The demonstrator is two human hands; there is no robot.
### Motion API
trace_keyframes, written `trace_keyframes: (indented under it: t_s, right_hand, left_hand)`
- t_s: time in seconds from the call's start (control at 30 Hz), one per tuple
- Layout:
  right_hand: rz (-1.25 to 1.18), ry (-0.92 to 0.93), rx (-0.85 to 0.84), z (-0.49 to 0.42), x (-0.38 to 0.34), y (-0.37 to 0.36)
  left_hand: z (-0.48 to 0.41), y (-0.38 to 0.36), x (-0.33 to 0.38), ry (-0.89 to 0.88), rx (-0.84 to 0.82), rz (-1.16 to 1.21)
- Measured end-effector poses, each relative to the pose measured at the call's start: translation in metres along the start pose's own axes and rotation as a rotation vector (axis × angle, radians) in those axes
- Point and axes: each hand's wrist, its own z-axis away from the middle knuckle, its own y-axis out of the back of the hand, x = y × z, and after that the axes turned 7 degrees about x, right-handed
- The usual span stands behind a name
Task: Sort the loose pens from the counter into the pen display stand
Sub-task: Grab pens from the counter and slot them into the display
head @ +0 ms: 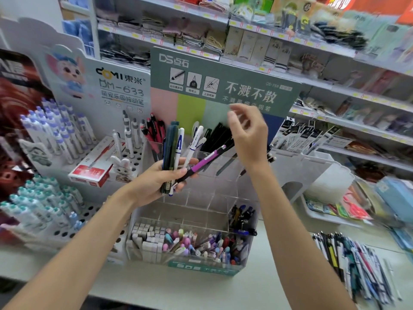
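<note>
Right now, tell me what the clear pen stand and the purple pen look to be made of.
Pen stand: likely clear acrylic or similar hard plastic, glossy; the pens inside show through its walls and dividers. Purple pen: probably smooth plastic, opaque purple barrel with a black grip end, held in the left hand.
</note>
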Motion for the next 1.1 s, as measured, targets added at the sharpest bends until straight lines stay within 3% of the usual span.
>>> trace_keyframes:
  t_s: [0.07,0.13,0.4,0.53,0.7,0.87,0.93,1.1]
  right_hand:
    - [-0.148,-0.191,-0.496,-0.007,-0.020,0.008]
    - [-0.162,-0.261,-0.757,-0.006,-0.021,0.007]
    - [-0.239,-0.305,-0.696,0.006,-0.009,0.000]
    - [-0.280,-0.225,-0.452,0.001,-0.005,0.001]
    - [-0.189,-0.064,-0.460,-0.002,-0.017,-0.014]
    - [-0.103,-0.034,-0.055,-0.032,-0.015,-0.013]
    - [0.013,0.021,-0.092,-0.037,-0.013,-0.021]
    - [0.255,0.102,-0.390,-0.015,0.004,-0.055]
  left_hand:
    - [-0.002,-0.005,0.002,0.031,-0.066,-0.021]
    - [-0.005,-0.010,0.002,0.068,-0.112,-0.030]
    - [-0.004,-0.015,0.001,0.082,-0.084,-0.096]
    - [0.003,-0.006,0.002,0.049,-0.005,-0.032]
    - [0.010,-0.003,0.003,0.024,0.104,-0.067]
    - [0.015,0.018,0.000,-0.034,0.309,0.072]
    - [0.016,0.026,-0.001,-0.045,0.367,0.098]
    - [0.016,0.023,0.004,-0.059,0.370,0.131]
